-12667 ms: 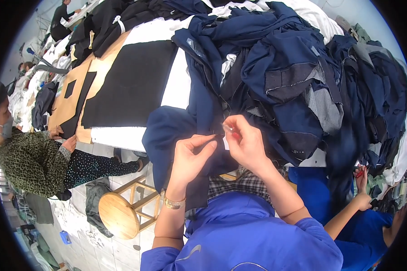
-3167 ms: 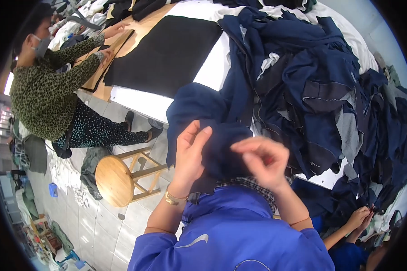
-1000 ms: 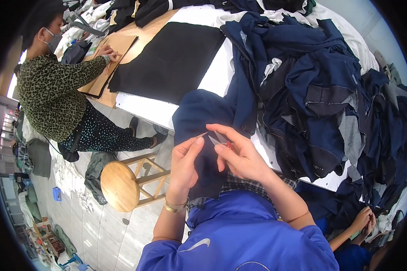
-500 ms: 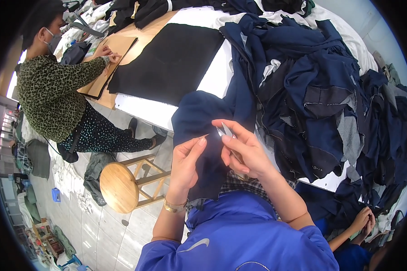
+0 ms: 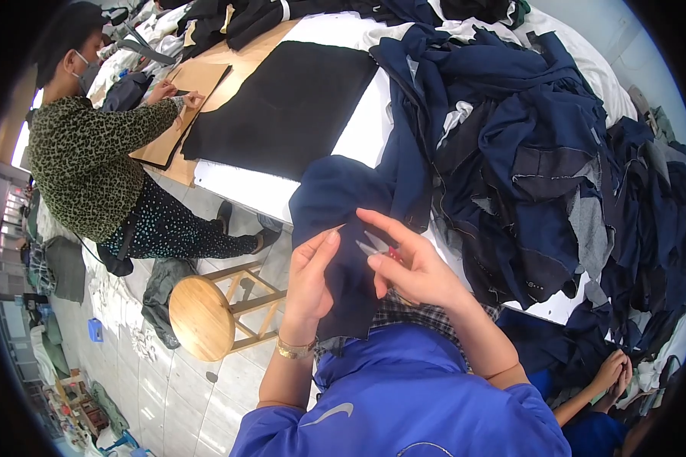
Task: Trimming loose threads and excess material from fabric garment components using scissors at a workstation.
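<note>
My right hand [image 5: 415, 266] holds a small pair of thread snips [image 5: 373, 245] with pointed metal blades and a bit of red at the grip. The blades are spread and point left, and the index finger stretches out above them. Facing it, my left hand [image 5: 312, 266] is closed in a pinch of thumb and index finger. Whatever is in that pinch is too small to make out. Below both hands a dark navy cloth piece [image 5: 335, 190] drapes from the table edge over my lap. A gap separates the snips from the left fingertips.
A large pile of navy garments [image 5: 541, 152] covers the table's right side. Black cloth [image 5: 282, 107] lies flat at the left. A wooden stool [image 5: 200, 317] stands to my left. A masked person [image 5: 99, 152] works with brown paper [image 5: 194, 80]; another person's hands [image 5: 616, 373] show lower right.
The snips have turned in my right hand, their blades swinging from upward to leftward, and the index finger has straightened. My left hand has shifted slightly left, still pinched.
</note>
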The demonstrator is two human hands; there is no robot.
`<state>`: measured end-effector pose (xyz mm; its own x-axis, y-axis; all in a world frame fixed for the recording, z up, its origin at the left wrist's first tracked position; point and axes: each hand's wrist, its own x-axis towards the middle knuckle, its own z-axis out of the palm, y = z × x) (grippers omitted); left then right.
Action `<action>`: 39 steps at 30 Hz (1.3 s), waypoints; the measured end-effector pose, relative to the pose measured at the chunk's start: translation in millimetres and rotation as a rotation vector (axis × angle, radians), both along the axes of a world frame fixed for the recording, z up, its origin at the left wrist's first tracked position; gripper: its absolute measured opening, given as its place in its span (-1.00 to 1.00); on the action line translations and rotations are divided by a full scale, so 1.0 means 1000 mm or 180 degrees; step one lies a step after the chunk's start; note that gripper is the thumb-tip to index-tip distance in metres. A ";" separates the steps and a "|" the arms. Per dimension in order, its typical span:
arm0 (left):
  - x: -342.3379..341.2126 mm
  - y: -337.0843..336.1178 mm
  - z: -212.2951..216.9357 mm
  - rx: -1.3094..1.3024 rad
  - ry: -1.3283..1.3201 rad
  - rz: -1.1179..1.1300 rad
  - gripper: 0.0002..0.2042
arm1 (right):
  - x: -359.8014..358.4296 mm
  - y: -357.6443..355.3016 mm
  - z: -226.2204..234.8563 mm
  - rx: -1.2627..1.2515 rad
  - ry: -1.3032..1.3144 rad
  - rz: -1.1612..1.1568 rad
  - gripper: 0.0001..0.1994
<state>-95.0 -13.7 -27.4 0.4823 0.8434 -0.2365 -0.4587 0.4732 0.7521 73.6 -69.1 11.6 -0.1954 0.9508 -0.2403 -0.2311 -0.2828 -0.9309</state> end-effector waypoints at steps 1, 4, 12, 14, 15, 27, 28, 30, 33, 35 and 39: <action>0.000 0.000 -0.001 -0.0110 -0.0075 -0.0007 -0.75 | -0.003 -0.001 -0.005 0.0255 -0.0182 -0.0035 -0.51; -0.001 0.001 -0.002 -0.0134 -0.0172 -0.0094 -0.74 | 0.001 -0.001 0.003 0.0316 -0.0334 -0.0007 -0.47; 0.000 -0.001 -0.005 -0.0012 -0.0070 -0.0075 -0.72 | -0.001 0.003 -0.001 0.0207 -0.0191 -0.0160 -0.54; 0.002 -0.002 -0.003 0.0007 -0.0030 -0.0043 -0.70 | -0.005 0.004 -0.004 0.0306 -0.0133 -0.0235 -0.55; 0.002 -0.003 -0.001 -0.0026 -0.0036 -0.0038 -0.70 | -0.005 0.004 -0.005 0.0307 -0.0134 -0.0235 -0.55; 0.007 -0.006 0.002 0.0179 0.0113 -0.0058 -0.73 | -0.009 0.005 -0.018 0.0930 -0.0698 -0.0573 -0.60; 0.006 -0.007 0.003 0.0208 0.0142 -0.0014 -0.73 | -0.009 0.004 -0.010 0.0693 -0.0652 -0.0560 -0.61; 0.002 -0.006 0.000 0.0099 0.0095 -0.0034 -0.74 | -0.006 0.003 -0.001 0.0455 -0.0604 -0.0543 -0.62; 0.001 -0.006 -0.003 -0.0001 0.0028 -0.0035 -0.76 | 0.001 0.001 0.002 -0.0073 0.0287 -0.0292 -0.61; 0.002 -0.005 -0.003 0.0001 0.0015 -0.0002 -0.76 | 0.001 -0.001 0.001 0.0097 0.0117 -0.0507 -0.59; 0.008 -0.006 0.004 -0.0080 -0.0061 0.0087 -0.76 | -0.008 0.000 -0.023 0.1588 -0.1763 -0.1734 -0.75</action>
<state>-87.1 -19.2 -23.7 0.4639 0.8503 -0.2487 -0.4858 0.4789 0.7312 65.6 -69.2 -11.7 0.3302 0.8962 0.2964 0.3004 0.1979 -0.9331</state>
